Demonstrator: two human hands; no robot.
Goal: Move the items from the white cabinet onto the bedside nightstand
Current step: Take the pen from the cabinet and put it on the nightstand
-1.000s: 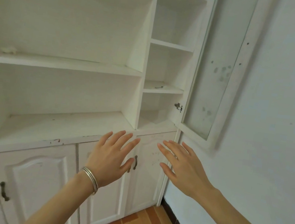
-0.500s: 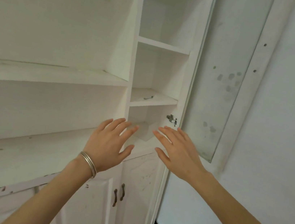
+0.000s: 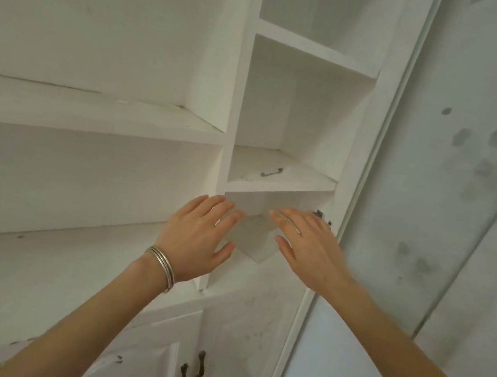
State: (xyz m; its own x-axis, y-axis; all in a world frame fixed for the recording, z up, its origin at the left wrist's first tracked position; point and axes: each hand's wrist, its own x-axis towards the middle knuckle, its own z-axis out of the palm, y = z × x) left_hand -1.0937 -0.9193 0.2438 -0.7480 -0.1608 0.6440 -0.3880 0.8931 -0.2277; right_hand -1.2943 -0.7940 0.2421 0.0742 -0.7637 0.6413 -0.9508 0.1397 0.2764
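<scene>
One white box (image 3: 253, 237), plain, matte and square-edged, sits in the bottom right compartment of the cabinet (image 3: 235, 90) near its front edge; the hands cover both its upper corners and its top is lost in shade under the shelf, so its full shape is unclear. Cabinet of painted white wood, scuffed; a curved grey metal pull (image 3: 271, 172) lies loose on the shelf above; thin silver bangles (image 3: 162, 267) on the left wrist. Flanking the box, left hand (image 3: 198, 239) and right hand (image 3: 306, 247) have fingers straight and slightly spread, gripping nothing; contact with the box cannot be told.
</scene>
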